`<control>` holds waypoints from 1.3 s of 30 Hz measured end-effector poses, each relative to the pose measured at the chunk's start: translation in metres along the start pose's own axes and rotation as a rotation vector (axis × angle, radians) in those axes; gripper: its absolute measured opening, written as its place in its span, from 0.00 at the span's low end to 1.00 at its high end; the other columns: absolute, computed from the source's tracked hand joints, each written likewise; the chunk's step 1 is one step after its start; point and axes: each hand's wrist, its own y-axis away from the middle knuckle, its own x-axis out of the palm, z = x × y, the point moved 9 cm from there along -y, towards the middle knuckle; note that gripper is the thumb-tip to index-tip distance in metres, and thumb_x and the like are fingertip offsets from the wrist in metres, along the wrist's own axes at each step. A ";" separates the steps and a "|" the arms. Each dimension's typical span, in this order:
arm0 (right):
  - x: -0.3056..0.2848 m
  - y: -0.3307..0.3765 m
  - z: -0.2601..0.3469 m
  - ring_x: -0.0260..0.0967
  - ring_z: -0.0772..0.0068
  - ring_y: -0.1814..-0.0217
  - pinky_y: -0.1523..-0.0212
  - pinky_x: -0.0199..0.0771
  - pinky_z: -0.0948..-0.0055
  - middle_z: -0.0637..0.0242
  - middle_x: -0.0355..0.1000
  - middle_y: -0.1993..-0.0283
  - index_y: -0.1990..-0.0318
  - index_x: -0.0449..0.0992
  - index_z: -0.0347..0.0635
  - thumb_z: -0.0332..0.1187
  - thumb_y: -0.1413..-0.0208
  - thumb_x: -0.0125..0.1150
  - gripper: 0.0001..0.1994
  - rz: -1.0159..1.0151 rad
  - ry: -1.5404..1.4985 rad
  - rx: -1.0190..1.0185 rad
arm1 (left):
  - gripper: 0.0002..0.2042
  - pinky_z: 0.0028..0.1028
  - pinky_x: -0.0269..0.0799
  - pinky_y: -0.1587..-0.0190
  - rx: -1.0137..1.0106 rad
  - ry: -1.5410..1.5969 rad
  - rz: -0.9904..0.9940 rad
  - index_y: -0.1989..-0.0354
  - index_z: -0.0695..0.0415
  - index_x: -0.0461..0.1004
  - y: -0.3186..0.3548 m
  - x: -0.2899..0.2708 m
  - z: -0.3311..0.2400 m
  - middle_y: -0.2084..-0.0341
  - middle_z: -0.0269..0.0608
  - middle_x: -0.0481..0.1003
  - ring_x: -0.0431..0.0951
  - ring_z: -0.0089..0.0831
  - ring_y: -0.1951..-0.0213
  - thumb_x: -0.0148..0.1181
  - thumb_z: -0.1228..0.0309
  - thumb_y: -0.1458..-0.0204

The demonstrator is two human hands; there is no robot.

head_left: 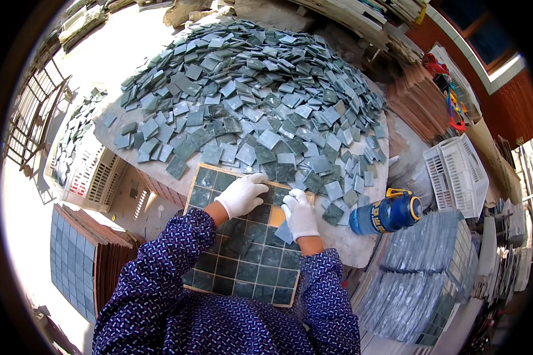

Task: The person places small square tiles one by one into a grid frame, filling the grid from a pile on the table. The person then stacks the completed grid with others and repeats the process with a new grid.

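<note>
Sleeves (154, 266) lead to our left hand (243, 195) and right hand (301, 214), whose grips we can't make out, over the tray (276, 216) at six o'clock from the heap (249, 94), where a dragging cuff (196, 228) could shift tiles (225, 268).

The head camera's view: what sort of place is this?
Probably a tile workshop or yard: a heap of grey-green square tiles lies on a pale table, a pale-rimmed tray holds dark green square tiles in rows, and plastic-wrapped stacks of tiles stand at the right.
</note>
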 end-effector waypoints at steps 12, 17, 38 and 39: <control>-0.024 0.077 0.017 0.68 0.55 0.52 0.53 0.71 0.59 0.59 0.66 0.53 0.46 0.68 0.46 0.44 0.60 0.72 0.32 0.112 0.093 0.117 | 0.27 0.41 0.49 0.34 0.056 -0.370 -0.023 0.41 0.58 0.65 0.022 0.042 -0.043 0.39 0.44 0.63 0.59 0.38 0.36 0.58 0.62 0.50; -0.022 0.076 0.010 0.71 0.53 0.55 0.54 0.71 0.59 0.58 0.71 0.54 0.51 0.72 0.45 0.37 0.47 0.61 0.17 -0.020 -0.027 0.011 | 0.29 0.42 0.48 0.34 0.071 -0.367 0.036 0.40 0.59 0.63 0.010 0.045 -0.039 0.38 0.46 0.61 0.58 0.39 0.35 0.58 0.61 0.51; 0.006 0.024 0.013 0.72 0.51 0.57 0.58 0.74 0.56 0.58 0.67 0.55 0.49 0.72 0.45 0.32 0.45 0.56 0.15 0.244 0.124 0.034 | 0.29 0.45 0.49 0.34 0.112 -0.342 0.098 0.37 0.58 0.59 0.031 0.041 -0.039 0.36 0.46 0.59 0.57 0.41 0.34 0.57 0.66 0.48; 0.002 0.025 0.015 0.71 0.51 0.54 0.55 0.73 0.56 0.56 0.67 0.50 0.48 0.71 0.45 0.33 0.45 0.57 0.16 0.245 0.098 -0.006 | 0.27 0.45 0.49 0.35 0.148 -0.359 0.094 0.38 0.58 0.60 0.028 0.041 -0.038 0.37 0.46 0.60 0.58 0.40 0.35 0.55 0.65 0.47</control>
